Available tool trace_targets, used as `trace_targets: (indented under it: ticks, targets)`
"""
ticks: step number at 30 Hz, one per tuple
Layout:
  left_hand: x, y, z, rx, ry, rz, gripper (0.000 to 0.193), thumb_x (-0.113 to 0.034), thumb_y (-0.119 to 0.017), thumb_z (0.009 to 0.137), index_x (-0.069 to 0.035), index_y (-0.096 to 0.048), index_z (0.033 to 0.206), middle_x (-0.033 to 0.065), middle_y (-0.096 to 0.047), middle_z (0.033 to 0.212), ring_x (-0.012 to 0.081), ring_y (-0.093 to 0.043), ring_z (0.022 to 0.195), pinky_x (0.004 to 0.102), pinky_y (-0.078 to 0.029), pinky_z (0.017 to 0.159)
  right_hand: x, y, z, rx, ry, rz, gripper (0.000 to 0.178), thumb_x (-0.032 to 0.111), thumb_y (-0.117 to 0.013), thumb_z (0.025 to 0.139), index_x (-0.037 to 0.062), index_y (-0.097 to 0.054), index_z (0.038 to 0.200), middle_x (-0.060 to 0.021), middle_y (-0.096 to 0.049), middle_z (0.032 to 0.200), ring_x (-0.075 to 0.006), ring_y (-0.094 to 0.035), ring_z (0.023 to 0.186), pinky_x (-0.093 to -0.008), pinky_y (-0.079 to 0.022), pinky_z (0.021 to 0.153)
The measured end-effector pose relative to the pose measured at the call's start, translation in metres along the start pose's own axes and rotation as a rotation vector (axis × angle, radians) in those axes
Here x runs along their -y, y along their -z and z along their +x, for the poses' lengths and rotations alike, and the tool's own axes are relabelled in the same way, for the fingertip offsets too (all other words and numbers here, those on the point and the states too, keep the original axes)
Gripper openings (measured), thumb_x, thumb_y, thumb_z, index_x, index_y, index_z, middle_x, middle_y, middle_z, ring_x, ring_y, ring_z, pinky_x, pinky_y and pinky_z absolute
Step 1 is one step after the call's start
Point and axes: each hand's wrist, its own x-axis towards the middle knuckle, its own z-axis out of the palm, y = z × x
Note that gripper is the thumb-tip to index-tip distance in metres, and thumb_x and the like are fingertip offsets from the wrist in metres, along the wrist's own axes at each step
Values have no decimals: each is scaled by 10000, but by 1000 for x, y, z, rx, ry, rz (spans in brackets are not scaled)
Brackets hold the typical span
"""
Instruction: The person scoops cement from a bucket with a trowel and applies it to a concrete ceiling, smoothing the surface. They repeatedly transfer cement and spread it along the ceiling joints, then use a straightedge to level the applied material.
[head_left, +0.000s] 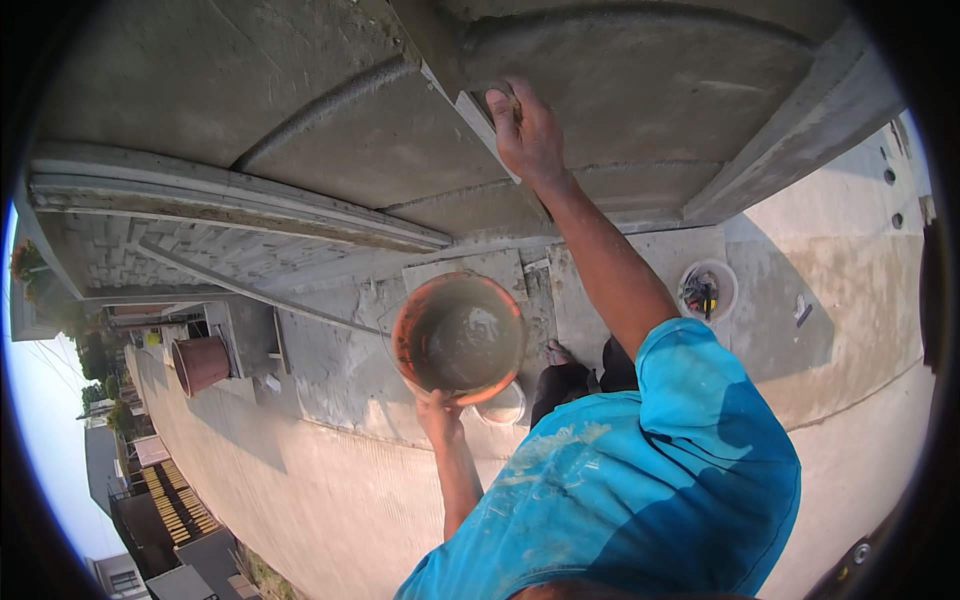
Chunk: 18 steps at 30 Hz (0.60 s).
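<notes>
My left hand [438, 418] is closed on the near rim of an orange bucket [400, 345] smeared with grey. Wet grey mortar [468, 340] lies inside it. Farther away, my right arm reaches to the grey plastered wall [610, 95], where my right hand [530, 135] is closed around the rounded grip of a hand tool [498, 92]. The rest of that tool is mostly hidden by the hand, so its kind is unclear. Beside the hand, a long straight pale edge [480, 125] runs slantwise along the wall.
Below the orange bucket stands a smaller pale bucket [503, 406]. A white bucket [728, 290] with tools in it is on the right, and a small pale-bladed tool [802, 310] lies past it. A reddish tub [200, 364] stands at left. Ledges [230, 205] project from the wall.
</notes>
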Motion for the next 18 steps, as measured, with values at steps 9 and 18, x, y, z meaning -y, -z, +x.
trace_targets:
  ticks: [9,18]
  targets:
    - [0,20,6,1,-29,-65,340,12,-523,830,-41,-518,1166,81,-587,974,207,-627,853,433,-609,740,19,-10,20,-62,-24,-42,465,455,-567,976,55,-619,1207,-185,-702,873,-351,-693,834,-436,-526,718]
    - [-2,15,9,1,-25,-75,312,14,-528,841,-66,-520,1142,75,-582,951,190,-614,826,434,-607,753,23,-11,22,-26,71,-8,422,431,-583,975,49,-643,1146,-140,-669,742,-315,-666,694,-405,-515,631]
